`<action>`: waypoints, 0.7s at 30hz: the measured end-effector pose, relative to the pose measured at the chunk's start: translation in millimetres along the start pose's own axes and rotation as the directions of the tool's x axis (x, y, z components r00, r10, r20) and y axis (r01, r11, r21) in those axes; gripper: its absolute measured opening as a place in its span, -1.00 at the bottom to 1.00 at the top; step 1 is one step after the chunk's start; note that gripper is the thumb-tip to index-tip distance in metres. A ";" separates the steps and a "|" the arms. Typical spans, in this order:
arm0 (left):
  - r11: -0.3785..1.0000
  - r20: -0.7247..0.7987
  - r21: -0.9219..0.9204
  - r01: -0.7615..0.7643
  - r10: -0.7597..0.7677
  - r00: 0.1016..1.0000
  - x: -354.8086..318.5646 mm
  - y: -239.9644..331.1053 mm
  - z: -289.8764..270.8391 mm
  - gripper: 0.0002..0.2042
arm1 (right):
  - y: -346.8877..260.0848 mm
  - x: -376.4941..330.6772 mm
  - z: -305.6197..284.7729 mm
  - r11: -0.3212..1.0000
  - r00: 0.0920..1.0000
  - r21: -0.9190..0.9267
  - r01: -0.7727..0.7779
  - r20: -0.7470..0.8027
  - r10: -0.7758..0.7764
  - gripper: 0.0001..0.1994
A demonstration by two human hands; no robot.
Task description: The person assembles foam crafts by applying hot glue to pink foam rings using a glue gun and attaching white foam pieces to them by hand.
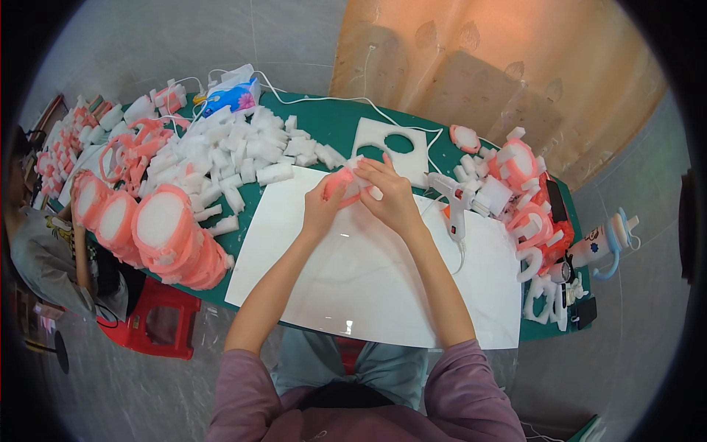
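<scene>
My left hand [322, 202] and my right hand [392, 195] meet over the far edge of a white sheet [368, 280] on the green table [331, 121]. Together they grip a small pink and white foam piece [346, 180]; the fingers cover most of it. A white foam block pokes out under my right fingers. Both forearms reach up from the lower edge, with mauve sleeves pushed back.
A white glue gun [453, 199] lies just right of my right hand. A foam sheet with round cutouts [394, 144] lies behind. White foam blocks [228, 158] and stacked pink-rimmed rounds [158, 228] fill the left; pink pieces [523, 191] the right. A red stool [158, 320] stands below.
</scene>
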State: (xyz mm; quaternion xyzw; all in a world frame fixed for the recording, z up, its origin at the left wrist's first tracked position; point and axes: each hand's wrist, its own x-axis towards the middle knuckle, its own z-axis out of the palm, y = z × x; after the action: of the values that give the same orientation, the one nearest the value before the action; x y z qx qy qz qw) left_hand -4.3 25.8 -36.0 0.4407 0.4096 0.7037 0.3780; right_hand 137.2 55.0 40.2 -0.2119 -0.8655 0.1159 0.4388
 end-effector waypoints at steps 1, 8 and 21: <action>0.998 0.004 0.062 -0.017 0.017 1.000 1.8 -6.7 -3.6 -0.69 | 0.4 0.0 -0.2 1.000 1.000 -0.015 0.018 0.025 -0.017 -0.68; 0.985 -0.003 0.171 -0.008 0.009 1.000 2.3 -0.6 -2.5 -0.69 | -0.4 0.3 1.2 1.000 1.000 -0.011 0.011 0.002 -0.011 -0.62; 0.990 0.003 0.139 0.007 -0.008 1.000 -0.4 0.6 0.3 -0.68 | 3.4 -5.0 1.0 0.996 0.997 0.044 -0.078 -0.011 0.079 -0.62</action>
State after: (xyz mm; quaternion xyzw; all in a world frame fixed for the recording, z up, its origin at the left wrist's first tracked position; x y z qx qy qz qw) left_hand -4.0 25.3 -35.5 0.4655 0.4587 0.6713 0.3497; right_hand 139.9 55.7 34.8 -0.2370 -0.8510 0.1505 0.4438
